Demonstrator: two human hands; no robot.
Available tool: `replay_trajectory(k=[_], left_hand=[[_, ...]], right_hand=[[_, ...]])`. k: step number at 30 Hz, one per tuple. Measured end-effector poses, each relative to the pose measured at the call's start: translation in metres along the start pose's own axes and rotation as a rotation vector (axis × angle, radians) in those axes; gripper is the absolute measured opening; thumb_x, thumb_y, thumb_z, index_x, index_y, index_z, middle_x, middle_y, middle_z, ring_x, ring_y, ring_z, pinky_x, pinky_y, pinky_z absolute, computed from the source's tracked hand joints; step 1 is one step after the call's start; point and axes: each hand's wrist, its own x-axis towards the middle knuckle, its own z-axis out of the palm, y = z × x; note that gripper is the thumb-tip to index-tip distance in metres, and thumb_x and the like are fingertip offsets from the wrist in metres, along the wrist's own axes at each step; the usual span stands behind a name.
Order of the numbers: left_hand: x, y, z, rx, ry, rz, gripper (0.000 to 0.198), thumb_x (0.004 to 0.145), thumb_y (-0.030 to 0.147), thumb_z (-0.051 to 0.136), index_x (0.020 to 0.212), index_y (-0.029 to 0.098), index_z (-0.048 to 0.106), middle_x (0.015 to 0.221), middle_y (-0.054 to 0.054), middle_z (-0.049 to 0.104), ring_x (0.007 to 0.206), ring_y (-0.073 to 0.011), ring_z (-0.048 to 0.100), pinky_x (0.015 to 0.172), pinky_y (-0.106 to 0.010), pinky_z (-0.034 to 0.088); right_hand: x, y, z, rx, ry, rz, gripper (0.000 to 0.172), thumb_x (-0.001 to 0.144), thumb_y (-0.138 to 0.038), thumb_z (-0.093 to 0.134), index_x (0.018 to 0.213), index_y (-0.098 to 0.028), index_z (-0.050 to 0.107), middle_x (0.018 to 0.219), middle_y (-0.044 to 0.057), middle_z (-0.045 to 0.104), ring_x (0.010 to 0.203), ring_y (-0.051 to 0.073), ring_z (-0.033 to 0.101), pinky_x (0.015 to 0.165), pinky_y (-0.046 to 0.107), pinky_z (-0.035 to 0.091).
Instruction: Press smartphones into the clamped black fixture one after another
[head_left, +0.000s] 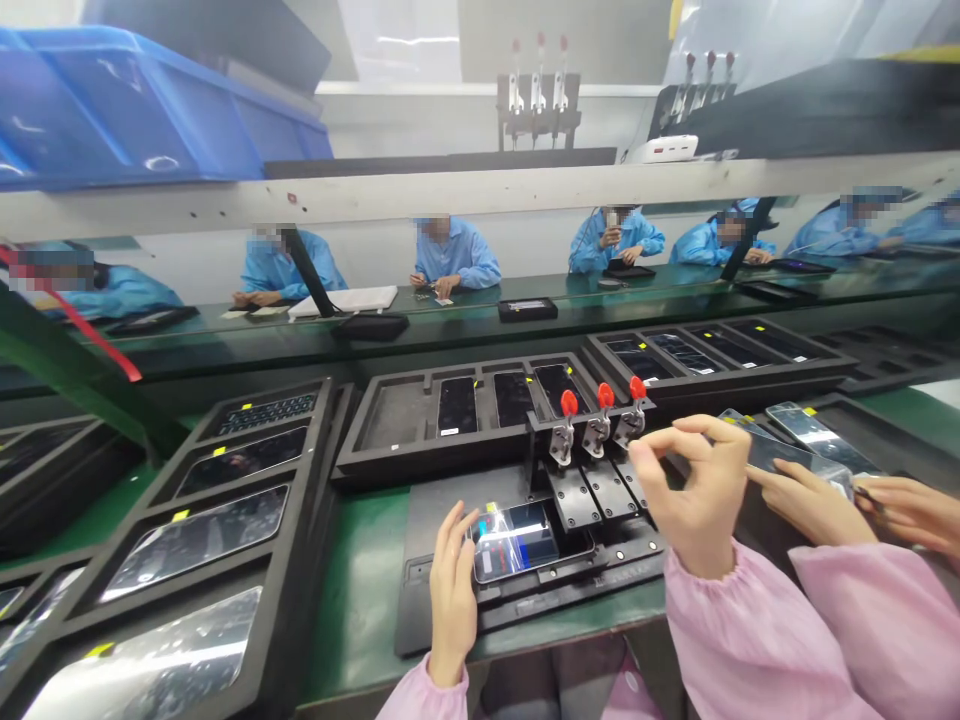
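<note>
The person's left hand (452, 590) stands upright at the left edge of a smartphone (516, 542), fingertips touching it, its grip open and not clamped. The phone lies flat in a black metal fixture (592, 560), tilted slightly on screen, its glossy surface showing blue and white reflections. The right hand (694, 495) hovers just beyond the phone's upper right, thumb and fingers curved and apart, its grip holding nothing.

Three toggle clamps (600, 420) with red handles stand at the fixture's far edge, close to the right hand. A strip of green worktop (352, 600) runs between the fixture and a black foam tray (202, 520) of phones on the left. Another tray (457, 410) lies behind the clamps.

At far right, a co-worker's hands (814, 505) in a pink sleeve (870, 630) reach toward a phone, close beside the right hand. Small yellow tags (180, 515) mark the trays; no writing is legible. Beyond a glass divider (525, 320), people in blue sit working.
</note>
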Motion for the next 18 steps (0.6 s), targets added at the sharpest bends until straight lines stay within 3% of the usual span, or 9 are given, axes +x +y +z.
replay_trajectory(k=[6, 10, 12, 18], left_hand=[[-0.001, 0.005, 0.018, -0.065, -0.033, -0.033, 0.036, 0.093, 0.036, 0.032, 0.109, 0.023, 0.061, 0.136, -0.004, 0.043, 0.128, -0.0223, 0.036, 0.11, -0.044, 0.021], [0.003, 0.012, 0.028, -0.094, -0.075, -0.011, 0.036, 0.092, 0.035, 0.033, 0.112, 0.022, 0.06, 0.137, -0.005, 0.042, 0.129, -0.0216, 0.035, 0.11, -0.041, 0.023], [0.006, 0.014, 0.028, -0.084, -0.077, 0.005, 0.035, 0.092, 0.035, 0.035, 0.112, 0.022, 0.06, 0.137, -0.005, 0.043, 0.129, -0.0216, 0.036, 0.11, -0.041, 0.024], [0.007, 0.007, 0.029, -0.029, -0.137, 0.017, 0.035, 0.09, 0.038, 0.037, 0.11, 0.022, 0.061, 0.127, -0.005, 0.054, 0.123, -0.0227, 0.043, 0.107, -0.043, 0.028]], right_hand=[[0.011, 0.016, -0.01, 0.02, -0.058, 0.061, 0.02, 0.08, -0.032, 0.057, 0.066, -0.017, 0.055, 0.086, 0.003, 0.056, 0.072, 0.01, 0.054, 0.067, 0.025, 0.045], [0.009, 0.027, -0.007, 0.031, -0.122, 0.08, 0.014, 0.08, -0.032, 0.057, 0.082, -0.018, 0.057, 0.076, 0.0, 0.059, 0.068, 0.011, 0.055, 0.067, 0.025, 0.045], [0.013, 0.031, -0.005, 0.033, -0.173, 0.02, 0.015, 0.082, -0.031, 0.055, 0.09, -0.019, 0.057, 0.076, 0.0, 0.06, 0.071, 0.012, 0.056, 0.07, 0.027, 0.046], [0.048, 0.034, 0.021, -0.014, -0.308, -0.26, 0.022, 0.085, -0.026, 0.049, 0.104, -0.018, 0.057, 0.108, 0.005, 0.059, 0.103, 0.018, 0.052, 0.092, 0.036, 0.041]])
